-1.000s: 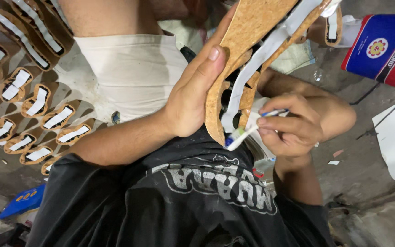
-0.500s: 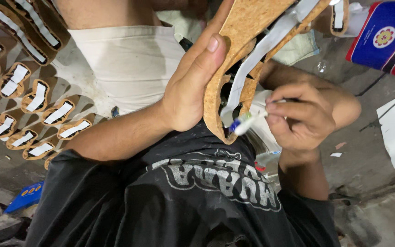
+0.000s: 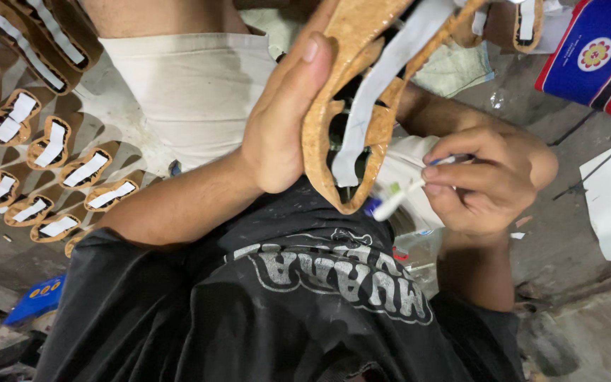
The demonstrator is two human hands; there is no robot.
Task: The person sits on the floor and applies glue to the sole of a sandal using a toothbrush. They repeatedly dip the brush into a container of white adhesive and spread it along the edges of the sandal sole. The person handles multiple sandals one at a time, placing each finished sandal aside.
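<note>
The left hand (image 3: 284,131) is gripping a cork sole (image 3: 351,106), long axis upright; the right hand (image 3: 489,180) is pinching a brush (image 3: 399,199) just beside its lower end.

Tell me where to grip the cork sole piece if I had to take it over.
Probably the solid outer edge of the cork sole, coming from the left hand side. That edge is bare and flat; the middle is cut out with a white strip across it, and the right hand works a small stick at the lower tip.
</note>
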